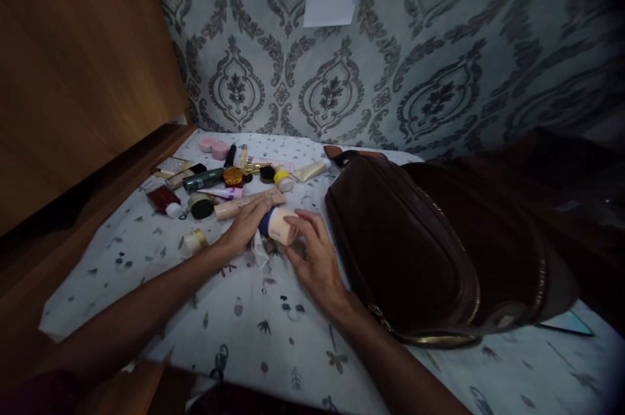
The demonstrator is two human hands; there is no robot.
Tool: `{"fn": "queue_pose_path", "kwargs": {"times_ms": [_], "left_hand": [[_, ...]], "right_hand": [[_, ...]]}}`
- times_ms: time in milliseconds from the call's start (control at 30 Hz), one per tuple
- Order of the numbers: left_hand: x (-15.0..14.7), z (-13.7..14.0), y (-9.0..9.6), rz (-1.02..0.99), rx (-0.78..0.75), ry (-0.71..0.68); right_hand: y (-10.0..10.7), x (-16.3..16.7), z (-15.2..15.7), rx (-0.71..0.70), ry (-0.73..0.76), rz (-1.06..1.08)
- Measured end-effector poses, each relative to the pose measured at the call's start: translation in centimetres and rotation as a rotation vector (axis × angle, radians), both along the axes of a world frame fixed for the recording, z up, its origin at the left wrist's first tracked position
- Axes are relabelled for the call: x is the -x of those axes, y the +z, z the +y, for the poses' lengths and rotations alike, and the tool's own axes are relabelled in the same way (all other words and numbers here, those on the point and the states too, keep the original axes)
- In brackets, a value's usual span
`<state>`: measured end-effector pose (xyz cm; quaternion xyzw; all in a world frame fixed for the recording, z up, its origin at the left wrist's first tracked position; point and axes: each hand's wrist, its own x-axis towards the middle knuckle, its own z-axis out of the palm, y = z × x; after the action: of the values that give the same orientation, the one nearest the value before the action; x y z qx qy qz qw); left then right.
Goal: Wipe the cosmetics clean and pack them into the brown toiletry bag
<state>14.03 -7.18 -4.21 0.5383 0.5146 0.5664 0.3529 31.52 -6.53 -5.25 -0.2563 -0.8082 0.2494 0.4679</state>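
Both my hands meet on a small beige bottle with a dark blue cap (277,225), which lies on its side over the white printed cloth (254,324). My left hand (247,225) grips the blue cap end. At the beige body end, my right hand (315,252) closes around the bottle. A bit of crumpled white tissue (258,252) shows just under the bottle. Right behind my left hand lies a long beige tube (244,204).
Several cosmetics lie scattered at the back left: a dark green tube (202,179), pink jars (215,146), a gold-lidded jar (233,176), a red bottle (163,198), a small cream jar (194,240). A large brown zipped bag (415,239) fills the right. Wooden furniture (73,89) stands left; patterned wallpaper behind.
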Motion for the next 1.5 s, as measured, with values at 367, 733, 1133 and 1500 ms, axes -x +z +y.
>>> {"fn": "queue_pose_path", "kwargs": {"times_ms": [367, 733, 1133, 1500], "left_hand": [[0.6, -0.2, 0.0, 0.021, -0.022, -0.063], [0.3, -0.4, 0.5, 0.028, -0.016, -0.035], [0.4, -0.4, 0.1, 0.027, -0.006, -0.057], [0.3, -0.6, 0.8, 0.063, -0.008, -0.053]], "right_hand": [[0.6, 0.1, -0.1, 0.525, 0.026, 0.031], [0.3, 0.7, 0.0, 0.648, 0.036, 0.101], [0.0, 0.7, 0.3, 0.531, 0.051, 0.121], [0.6, 0.2, 0.0, 0.256, 0.016, 0.016]]}}
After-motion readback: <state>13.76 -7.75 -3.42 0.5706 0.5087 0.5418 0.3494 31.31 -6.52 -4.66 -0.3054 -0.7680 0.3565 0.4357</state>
